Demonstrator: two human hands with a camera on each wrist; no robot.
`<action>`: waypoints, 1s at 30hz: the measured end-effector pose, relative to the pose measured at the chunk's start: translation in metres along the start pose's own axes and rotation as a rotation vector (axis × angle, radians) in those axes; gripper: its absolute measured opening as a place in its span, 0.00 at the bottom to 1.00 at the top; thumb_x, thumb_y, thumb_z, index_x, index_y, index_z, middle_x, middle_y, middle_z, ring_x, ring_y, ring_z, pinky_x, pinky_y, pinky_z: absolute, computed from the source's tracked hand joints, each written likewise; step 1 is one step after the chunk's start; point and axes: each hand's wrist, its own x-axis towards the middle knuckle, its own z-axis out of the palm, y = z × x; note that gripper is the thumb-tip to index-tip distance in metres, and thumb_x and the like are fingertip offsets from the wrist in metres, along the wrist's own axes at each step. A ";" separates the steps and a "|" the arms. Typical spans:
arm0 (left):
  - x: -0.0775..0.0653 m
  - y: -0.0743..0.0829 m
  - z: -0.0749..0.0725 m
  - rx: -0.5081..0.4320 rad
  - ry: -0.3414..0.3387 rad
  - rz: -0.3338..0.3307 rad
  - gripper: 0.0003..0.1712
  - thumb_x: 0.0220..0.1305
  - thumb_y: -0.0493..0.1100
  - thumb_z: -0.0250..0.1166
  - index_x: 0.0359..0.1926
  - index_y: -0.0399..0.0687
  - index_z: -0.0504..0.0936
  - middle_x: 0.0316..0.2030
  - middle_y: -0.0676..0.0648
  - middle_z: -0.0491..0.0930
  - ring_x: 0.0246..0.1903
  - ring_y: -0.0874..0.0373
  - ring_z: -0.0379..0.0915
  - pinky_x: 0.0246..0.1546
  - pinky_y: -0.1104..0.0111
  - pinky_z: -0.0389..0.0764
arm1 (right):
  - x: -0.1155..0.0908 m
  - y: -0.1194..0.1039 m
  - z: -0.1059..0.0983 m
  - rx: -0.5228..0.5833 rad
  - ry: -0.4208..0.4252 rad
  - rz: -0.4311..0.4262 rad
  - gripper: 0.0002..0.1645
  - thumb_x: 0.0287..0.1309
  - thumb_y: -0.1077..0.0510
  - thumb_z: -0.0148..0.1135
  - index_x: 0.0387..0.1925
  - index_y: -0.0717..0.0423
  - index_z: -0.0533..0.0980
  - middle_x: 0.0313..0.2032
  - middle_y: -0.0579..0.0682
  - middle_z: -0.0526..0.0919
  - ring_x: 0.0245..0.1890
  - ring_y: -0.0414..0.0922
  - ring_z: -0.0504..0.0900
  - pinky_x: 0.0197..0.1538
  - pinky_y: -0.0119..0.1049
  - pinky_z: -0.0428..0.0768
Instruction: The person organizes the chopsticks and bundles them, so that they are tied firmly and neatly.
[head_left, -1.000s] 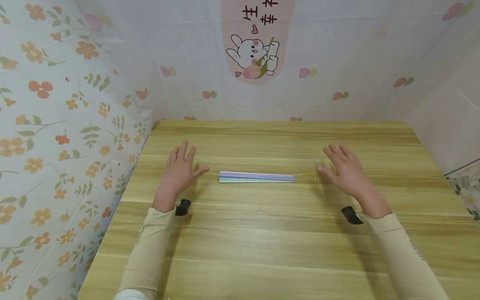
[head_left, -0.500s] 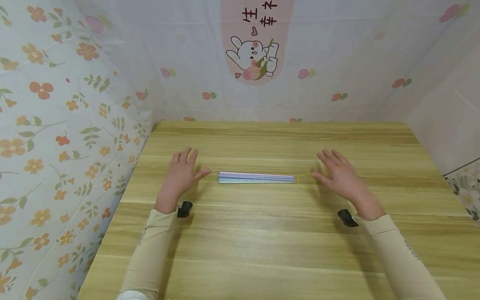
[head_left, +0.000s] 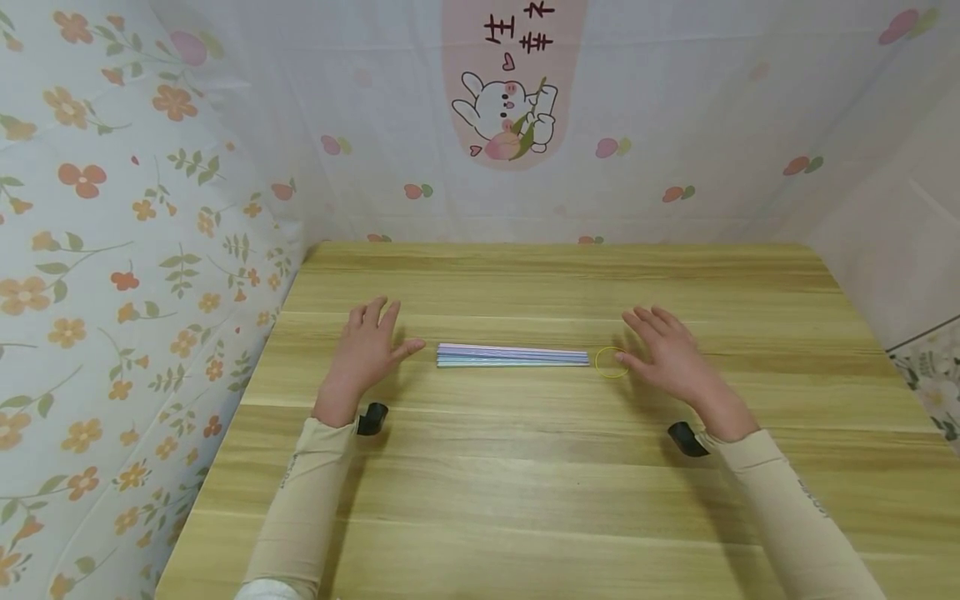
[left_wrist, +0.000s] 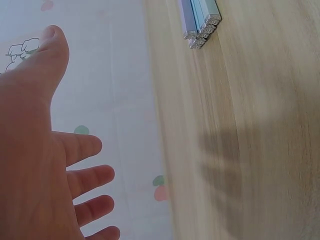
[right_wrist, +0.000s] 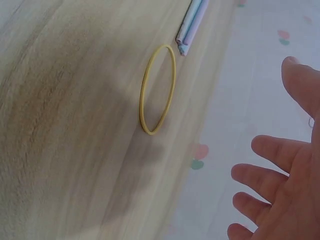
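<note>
A bundle of slim pastel chopsticks (head_left: 513,356) lies crosswise on the table, purple, blue and mint side by side. Their thicker, silvery ends (left_wrist: 202,34) point toward my left hand (head_left: 365,358). That hand hovers just left of the bundle, fingers spread and thumb toward the chopsticks, holding nothing. Just past the thin ends, a yellow rubber band (right_wrist: 142,102) lies flat as a loop. My right hand (head_left: 669,358) is held over the table at the right, fingers relaxed and nothing in it. In the head view its thumb overlaps the band's right side.
The wood-grain table (head_left: 495,483) ends at the back against a white printed curtain (head_left: 360,108). A floral curtain (head_left: 112,333) hangs along the left side. Small black wrist pieces (head_left: 372,419) jut inward from both sleeves.
My right hand has moved left and slightly nearer to me, its thumb coming over the rubber band. My left hand has shifted a little right and nearer. The chopsticks and band lie still.
</note>
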 end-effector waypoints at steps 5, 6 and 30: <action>0.001 0.002 0.000 -0.005 -0.018 0.008 0.47 0.64 0.65 0.56 0.70 0.36 0.57 0.68 0.32 0.56 0.64 0.32 0.51 0.64 0.44 0.58 | 0.000 -0.002 0.002 -0.001 -0.012 -0.002 0.41 0.61 0.48 0.61 0.66 0.69 0.60 0.66 0.72 0.60 0.67 0.70 0.52 0.67 0.63 0.50; 0.001 0.002 0.001 -0.008 -0.019 0.011 0.47 0.64 0.65 0.56 0.70 0.36 0.58 0.68 0.32 0.56 0.64 0.32 0.51 0.64 0.44 0.58 | 0.000 -0.002 0.003 -0.001 -0.016 0.000 0.41 0.61 0.48 0.61 0.67 0.68 0.60 0.66 0.72 0.60 0.67 0.69 0.52 0.67 0.62 0.49; 0.004 0.014 0.013 -0.007 0.011 0.073 0.46 0.62 0.64 0.59 0.69 0.37 0.60 0.64 0.33 0.64 0.61 0.32 0.59 0.61 0.46 0.64 | 0.006 -0.007 0.018 0.038 -0.065 -0.021 0.39 0.59 0.52 0.64 0.65 0.68 0.63 0.66 0.70 0.62 0.68 0.69 0.54 0.67 0.63 0.51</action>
